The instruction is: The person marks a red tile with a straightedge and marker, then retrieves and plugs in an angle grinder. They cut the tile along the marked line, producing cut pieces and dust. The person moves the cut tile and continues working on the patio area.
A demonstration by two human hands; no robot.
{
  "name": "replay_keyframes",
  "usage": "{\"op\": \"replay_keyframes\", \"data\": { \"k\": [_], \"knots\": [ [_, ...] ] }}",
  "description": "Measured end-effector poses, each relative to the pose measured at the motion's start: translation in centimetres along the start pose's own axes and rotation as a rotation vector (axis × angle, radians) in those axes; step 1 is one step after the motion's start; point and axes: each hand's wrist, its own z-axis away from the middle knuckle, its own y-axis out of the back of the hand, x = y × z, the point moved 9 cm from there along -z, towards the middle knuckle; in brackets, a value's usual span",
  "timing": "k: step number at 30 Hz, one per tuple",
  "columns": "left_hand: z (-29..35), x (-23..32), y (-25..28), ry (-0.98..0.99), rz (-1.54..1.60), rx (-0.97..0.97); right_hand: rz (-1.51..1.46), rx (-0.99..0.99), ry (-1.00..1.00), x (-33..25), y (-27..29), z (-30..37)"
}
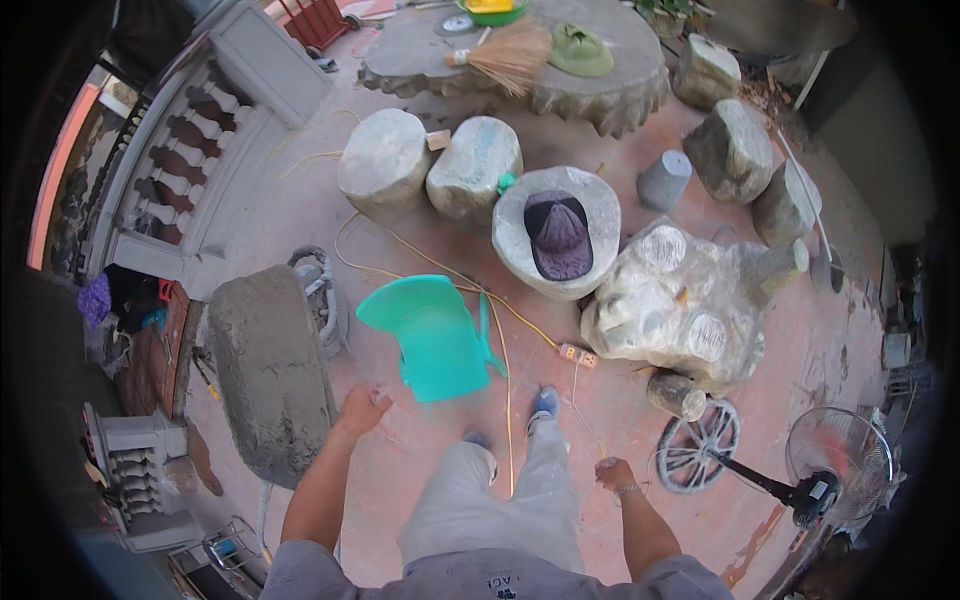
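Observation:
I stand on a reddish floor, looking down at my legs and blue shoes. My left hand hangs loosely curled and holds nothing, just below a turquoise plastic chair and beside a large grey stone slab. My right hand is closed in a loose fist near my right thigh; nothing shows in it. A yellow extension cord runs past the chair to a power strip.
Round stone stools stand ahead, one bearing a dark cap. A carved pale rock is at the right, with a stone wheel and a standing fan. A stone table holds a broom and green hat.

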Motion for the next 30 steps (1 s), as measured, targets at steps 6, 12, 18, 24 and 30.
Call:
{"op": "replay_keyframes", "data": {
  "k": [6, 12, 18, 24, 30],
  "knots": [
    [-20.4, 6.9, 2.0, -0.291, -0.363, 0.272, 0.487, 0.007, 0.465, -9.0, -1.6, -14.0],
    [-32.7, 5.1, -5.0, -0.250, -0.568, -0.039, 0.436, 0.250, 0.162, -14.0, 1.8, -26.5],
    [-32.6, -0.8, -6.1, -0.286, -0.431, -0.082, 0.322, 0.426, 0.028, -18.6, 3.8, -38.7],
    [-25.3, -12.7, -6.7, 0.195, -0.367, -0.193, 0.437, 0.440, -0.208, -17.5, 3.1, -48.0],
    [-22.2, -6.2, -8.7, 0.005, -0.811, -0.050, 0.574, 0.521, 0.041, -17.6, 2.3, -45.5]
  ]
}}
